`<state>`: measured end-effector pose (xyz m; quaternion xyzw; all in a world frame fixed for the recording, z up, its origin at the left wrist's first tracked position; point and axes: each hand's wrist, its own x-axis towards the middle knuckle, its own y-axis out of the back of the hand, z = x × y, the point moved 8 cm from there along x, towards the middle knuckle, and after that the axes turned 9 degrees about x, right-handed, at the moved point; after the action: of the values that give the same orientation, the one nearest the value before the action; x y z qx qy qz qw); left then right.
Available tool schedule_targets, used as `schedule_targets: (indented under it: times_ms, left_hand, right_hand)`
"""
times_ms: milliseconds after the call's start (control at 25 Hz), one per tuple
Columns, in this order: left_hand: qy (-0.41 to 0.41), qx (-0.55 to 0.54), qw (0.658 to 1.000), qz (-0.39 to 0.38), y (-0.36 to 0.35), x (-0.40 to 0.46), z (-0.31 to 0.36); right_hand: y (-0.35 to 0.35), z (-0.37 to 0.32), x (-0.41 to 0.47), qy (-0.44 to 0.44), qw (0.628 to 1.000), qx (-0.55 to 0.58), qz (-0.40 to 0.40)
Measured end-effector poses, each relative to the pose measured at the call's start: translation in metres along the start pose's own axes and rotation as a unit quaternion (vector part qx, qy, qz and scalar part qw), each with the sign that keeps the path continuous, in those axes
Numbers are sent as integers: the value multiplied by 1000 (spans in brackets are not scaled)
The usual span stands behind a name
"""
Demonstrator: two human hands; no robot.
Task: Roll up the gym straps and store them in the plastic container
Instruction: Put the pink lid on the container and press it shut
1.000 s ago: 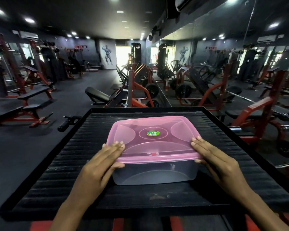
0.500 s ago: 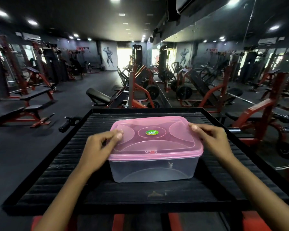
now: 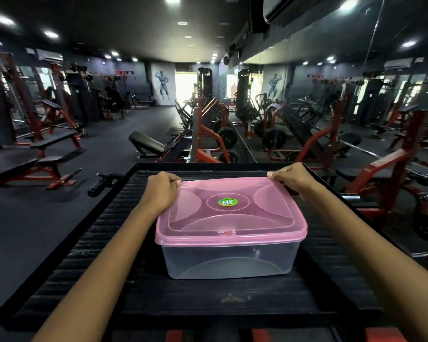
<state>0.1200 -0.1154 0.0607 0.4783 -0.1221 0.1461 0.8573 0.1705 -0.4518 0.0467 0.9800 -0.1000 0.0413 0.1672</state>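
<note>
Head view. A clear plastic container (image 3: 229, 259) stands on the black ribbed bench (image 3: 104, 245), near its middle, and looks empty through the near wall. A pink lid (image 3: 230, 213) sits on top of it and covers the whole opening; a green round sticker (image 3: 227, 202) marks the lid's centre.

The left hand (image 3: 162, 191) is at the far left corner of the lid, fingers curled over the lid's edge, thumb tip showing on the rim. The right hand (image 3: 292, 180) is at the far right corner, fingers likewise curled over the edge and gripping it. Both forearms reach forward, one along each side of the container.

No gym straps can be made out in this view.

Beyond the bench: a dark gym floor, a row of flat benches with red frames (image 3: 40, 156) at left, red plate-loaded machines (image 3: 215, 141) directly behind, and a mirrored wall (image 3: 356, 95) at right. Ceiling lights are on.
</note>
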Motion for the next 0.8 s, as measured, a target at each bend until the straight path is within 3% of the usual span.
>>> schedule_targets:
  times_ms: [320,560,680,720,800]
  left_hand:
    - [-5,0,1000,11,-1,2,2]
    - [-8,42,999,-13,-8,8,-1]
    - [-117,124,984,56,6,-3,25]
    - [-173,123,977,31,4,-10,39]
    - [-256,101,954,-122,-18,-26,64]
  right_hand:
    - [-1,-5,4,-25,996,-58,62]
    - [-6,-6,10,-33,995,-89,20]
    - [-5,-16,5,2,989,-149,8]
    - [-7,-22,2,24,984,-177,-3]
    - [-13,-25,-5,48,974,-222,-22]
